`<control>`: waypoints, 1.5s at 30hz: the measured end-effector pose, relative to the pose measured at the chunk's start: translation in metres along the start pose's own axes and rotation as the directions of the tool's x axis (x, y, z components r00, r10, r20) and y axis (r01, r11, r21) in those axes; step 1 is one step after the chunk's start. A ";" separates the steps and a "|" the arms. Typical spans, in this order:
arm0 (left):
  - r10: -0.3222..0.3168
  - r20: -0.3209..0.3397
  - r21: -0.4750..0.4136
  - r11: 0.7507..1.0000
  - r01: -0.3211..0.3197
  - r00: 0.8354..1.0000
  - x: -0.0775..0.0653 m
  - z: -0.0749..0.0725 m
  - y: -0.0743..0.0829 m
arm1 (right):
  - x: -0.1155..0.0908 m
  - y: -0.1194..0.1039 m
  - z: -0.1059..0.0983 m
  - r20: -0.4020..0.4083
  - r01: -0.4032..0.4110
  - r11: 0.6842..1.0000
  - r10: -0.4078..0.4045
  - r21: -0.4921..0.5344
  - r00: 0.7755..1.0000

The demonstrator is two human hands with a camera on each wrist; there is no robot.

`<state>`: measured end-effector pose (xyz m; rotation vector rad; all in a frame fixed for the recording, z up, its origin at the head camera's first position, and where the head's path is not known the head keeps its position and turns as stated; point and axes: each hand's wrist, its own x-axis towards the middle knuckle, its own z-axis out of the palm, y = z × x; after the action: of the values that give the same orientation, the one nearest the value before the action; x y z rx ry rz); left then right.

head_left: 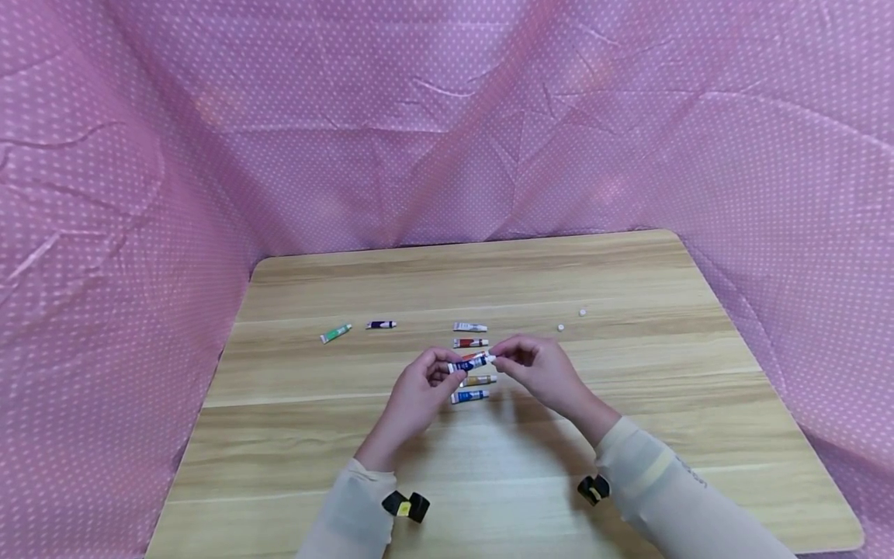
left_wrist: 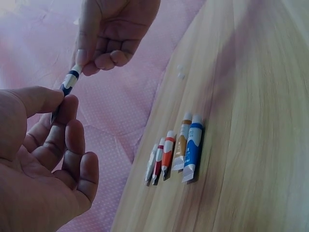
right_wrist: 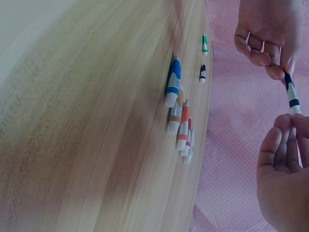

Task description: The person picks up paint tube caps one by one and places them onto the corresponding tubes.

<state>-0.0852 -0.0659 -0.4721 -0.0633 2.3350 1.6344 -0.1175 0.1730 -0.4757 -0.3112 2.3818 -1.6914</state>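
Above the middle of the table, my left hand point(head_left: 421, 388) pinches a dark blue paint tube point(head_left: 469, 363) between thumb and fingers. The tube's white cap points right, where the thumb and fingertips of my right hand point(head_left: 545, 373) pinch it. In the left wrist view the dark blue tube point(left_wrist: 67, 84) spans both hands, clear of the table. Below and around it lies a column of paint tubes: white point(head_left: 470, 327), red point(head_left: 471, 342), orange point(left_wrist: 167, 151), yellow-ochre point(head_left: 480, 380) and blue point(head_left: 470, 397). The orange one is partly hidden in the head view.
To the left on the wooden table point(head_left: 293, 435) lie a green tube point(head_left: 336, 334) and a purple tube point(head_left: 381, 324). Two small white caps point(head_left: 583, 312) sit apart at the right. Pink dotted cloth point(head_left: 433, 140) hangs behind and at both sides.
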 end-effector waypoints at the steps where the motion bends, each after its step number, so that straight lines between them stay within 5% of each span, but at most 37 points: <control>1: 0.001 -0.001 0.003 1.000 -0.001 1.000 0.000 0.000 0.000 | 0.000 0.000 0.000 0.004 0.000 1.000 0.000 0.003 1.000; 15: 0.042 -0.013 0.007 0.999 -0.042 0.999 0.000 0.002 0.004 | 0.001 -0.002 0.002 0.025 -0.006 1.000 0.006 -0.014 1.000; 22: 0.014 -0.016 0.010 1.000 -0.014 1.000 0.001 0.001 0.006 | 0.001 0.000 -0.002 0.050 -0.017 1.000 0.016 0.013 0.999; 35: 0.018 0.002 0.008 1.000 -0.018 1.000 0.004 0.000 0.004 | -0.001 -0.002 -0.002 0.035 0.051 0.995 -0.049 -0.086 0.998; 45: 0.017 -0.010 0.032 0.999 -0.017 1.000 0.003 0.001 0.004 | -0.002 0.001 -0.003 0.027 0.055 0.998 -0.055 -0.026 0.998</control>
<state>-0.0888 -0.0630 -0.4691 -0.0458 2.3753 1.6078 -0.1166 0.1767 -0.4755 -0.4044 2.3999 -1.6692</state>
